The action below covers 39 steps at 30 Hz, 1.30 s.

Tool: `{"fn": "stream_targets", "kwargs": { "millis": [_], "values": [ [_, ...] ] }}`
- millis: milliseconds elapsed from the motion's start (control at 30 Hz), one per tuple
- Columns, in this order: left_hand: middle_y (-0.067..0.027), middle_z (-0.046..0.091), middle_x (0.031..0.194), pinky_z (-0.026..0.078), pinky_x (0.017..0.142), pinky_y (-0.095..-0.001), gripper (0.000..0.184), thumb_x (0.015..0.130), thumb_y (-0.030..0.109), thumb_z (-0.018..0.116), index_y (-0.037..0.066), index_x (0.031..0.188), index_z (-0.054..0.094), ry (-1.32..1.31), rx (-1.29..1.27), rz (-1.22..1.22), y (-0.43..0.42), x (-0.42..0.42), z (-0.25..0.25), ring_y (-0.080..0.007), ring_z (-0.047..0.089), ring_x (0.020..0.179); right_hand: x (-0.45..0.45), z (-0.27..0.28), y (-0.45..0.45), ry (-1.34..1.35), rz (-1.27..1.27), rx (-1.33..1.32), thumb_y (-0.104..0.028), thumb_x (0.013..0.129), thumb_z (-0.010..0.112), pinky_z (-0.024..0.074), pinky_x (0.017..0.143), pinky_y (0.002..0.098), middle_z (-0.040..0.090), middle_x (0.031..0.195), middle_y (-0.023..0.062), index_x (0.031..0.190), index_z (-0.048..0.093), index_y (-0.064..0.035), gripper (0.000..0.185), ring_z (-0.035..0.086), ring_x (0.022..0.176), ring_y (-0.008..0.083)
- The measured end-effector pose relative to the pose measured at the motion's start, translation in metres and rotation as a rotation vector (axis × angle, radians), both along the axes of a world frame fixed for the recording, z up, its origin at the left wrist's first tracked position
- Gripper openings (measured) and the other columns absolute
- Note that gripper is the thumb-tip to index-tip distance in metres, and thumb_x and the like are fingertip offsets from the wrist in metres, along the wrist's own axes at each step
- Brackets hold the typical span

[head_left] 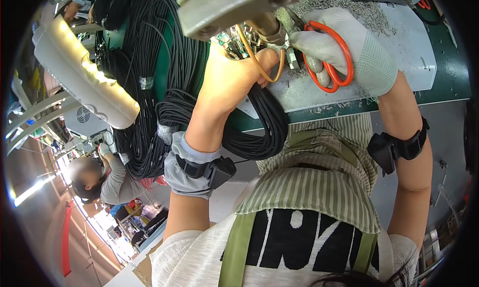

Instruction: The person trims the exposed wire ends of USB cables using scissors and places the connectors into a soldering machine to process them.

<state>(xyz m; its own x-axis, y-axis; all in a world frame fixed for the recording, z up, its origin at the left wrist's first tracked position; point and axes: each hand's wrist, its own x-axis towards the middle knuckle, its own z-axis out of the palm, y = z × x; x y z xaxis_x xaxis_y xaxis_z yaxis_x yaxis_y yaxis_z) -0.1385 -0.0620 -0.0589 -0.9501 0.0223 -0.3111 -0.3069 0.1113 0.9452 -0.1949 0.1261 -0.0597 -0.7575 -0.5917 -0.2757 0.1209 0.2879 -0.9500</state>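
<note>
My bare left hand [233,73] is wrapped round a bundle of black cables [267,125], just below their ends. Several small metal-and-green connectors [233,43] stick up above its fingers. My gloved right hand [349,42] is closed on red-handled scissors or cutters [348,60]; the blades are mostly hidden. One loose connector end [293,60] shows beside the right fingertips, close to my left thumb. A bent brown tube or wire [262,70] loops down in front of my left hand from a grey machine head [237,12], which covers part of the work.
Thick coils of black cable [174,52] lie on the left of the green table [449,87]. Small metal scraps [366,18] cover part of a white board [414,52]. A lit lamp [82,77] hangs at left. Another person [117,179] sits beyond it.
</note>
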Motion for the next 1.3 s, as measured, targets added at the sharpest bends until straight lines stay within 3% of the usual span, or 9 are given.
{"fn": "stream_targets", "kwargs": {
  "millis": [233, 500, 567, 700, 800, 967, 1067, 1200, 1300],
  "values": [
    [-0.0116, 0.061, 0.079, 0.052, 0.064, -0.0300, 0.012, 0.084, 0.001, 0.051, -0.007, 0.091, 0.057, -0.041, 0.365, 0.081, -0.011, 0.023, -0.008, -0.0211, 0.063, 0.075, 0.015, -0.015, 0.005, -0.012, -0.064, -0.324, -0.020, 0.088, 0.057, 0.0402, 0.038, 0.0261, 0.051, 0.053, 0.0039, 0.070, 0.051, 0.0004, 0.028, 0.050, 0.041, 0.0105],
    [-0.0183, 0.059, 0.104, 0.057, 0.078, -0.0416, 0.022, 0.088, 0.000, 0.043, -0.009, 0.104, 0.054, 0.090, 0.486, 0.301, -0.017, 0.086, 0.000, -0.0329, 0.064, 0.094, 0.076, 0.004, 0.088, -0.071, -0.278, -0.036, -0.016, 0.088, 0.055, 0.0424, 0.048, 0.0244, 0.053, 0.056, 0.0057, 0.077, 0.056, 0.0003, 0.019, 0.055, 0.048, 0.0110],
    [-0.0186, 0.058, 0.106, 0.057, 0.078, -0.0427, 0.023, 0.089, 0.000, 0.042, -0.009, 0.106, 0.054, 0.083, 0.516, 0.289, -0.010, 0.094, 0.007, -0.0337, 0.064, 0.094, 0.091, 0.005, 0.083, 0.806, -0.478, 0.721, -0.017, 0.090, 0.056, 0.0404, 0.048, 0.0239, 0.051, 0.058, 0.0046, 0.090, 0.059, -0.0003, 0.017, 0.051, 0.052, 0.0081],
    [-0.0173, 0.061, 0.103, 0.057, 0.077, -0.0395, 0.025, 0.089, 0.001, 0.042, -0.008, 0.108, 0.055, 0.027, 0.571, 0.259, 0.012, 0.098, 0.019, -0.0303, 0.064, 0.094, 0.135, 0.033, 0.026, 0.633, -0.242, 0.270, -0.011, 0.082, 0.063, 0.0441, 0.053, 0.0275, 0.055, 0.064, 0.0093, 0.101, 0.062, -0.0057, 0.019, 0.056, 0.054, 0.0145],
    [-0.0215, 0.056, 0.112, 0.055, 0.082, -0.0451, 0.023, 0.089, 0.002, 0.039, -0.002, 0.111, 0.046, 0.041, 0.433, 0.097, 0.012, 0.104, 0.020, -0.0387, 0.060, 0.104, 0.138, 0.024, -0.004, 0.827, -0.021, 0.332, -0.011, 0.077, 0.067, 0.0443, 0.051, 0.0304, 0.059, 0.067, 0.0074, 0.103, 0.062, -0.0068, 0.027, 0.058, 0.054, 0.0222],
    [-0.0185, 0.059, 0.109, 0.054, 0.082, -0.0389, 0.023, 0.092, 0.005, 0.037, -0.003, 0.112, 0.047, 0.010, 0.522, 0.106, 0.008, 0.110, 0.017, -0.0312, 0.062, 0.102, 0.138, -0.001, -0.015, 1.101, 0.028, 0.265, -0.011, 0.072, 0.069, 0.0436, 0.048, 0.0322, 0.059, 0.065, 0.0063, 0.098, 0.061, -0.0082, 0.027, 0.058, 0.053, 0.0248],
    [-0.0133, 0.063, 0.100, 0.052, 0.079, -0.0322, 0.023, 0.091, 0.004, 0.043, -0.003, 0.113, 0.049, -0.002, 0.304, -0.020, 0.010, 0.107, 0.011, -0.0211, 0.063, 0.095, 0.139, -0.003, -0.006, 1.150, -0.004, 0.290, -0.008, 0.070, 0.068, 0.0433, 0.046, 0.0313, 0.058, 0.063, 0.0066, 0.092, 0.061, -0.0086, 0.023, 0.057, 0.050, 0.0237],
    [-0.0083, 0.064, 0.087, 0.050, 0.074, -0.0265, 0.024, 0.090, 0.001, 0.053, -0.004, 0.113, 0.051, 0.217, 0.190, -0.105, 0.029, 0.105, 0.015, -0.0137, 0.061, 0.085, 0.149, 0.007, 0.021, 0.967, -0.170, 0.210, -0.012, 0.076, 0.065, 0.0442, 0.047, 0.0319, 0.056, 0.059, 0.0086, 0.089, 0.059, -0.0050, 0.016, 0.057, 0.049, 0.0220],
    [-0.0046, 0.062, 0.084, 0.048, 0.067, -0.0241, 0.019, 0.088, 0.001, 0.057, -0.002, 0.107, 0.054, 0.271, 0.145, -0.181, 0.039, 0.100, 0.005, -0.0111, 0.058, 0.075, 0.156, 0.016, 0.032, 0.495, -0.624, 0.151, -0.010, 0.074, 0.064, 0.0439, 0.048, 0.0295, 0.054, 0.059, 0.0112, 0.081, 0.059, -0.0028, 0.011, 0.054, 0.047, 0.0194]
  ]
}}
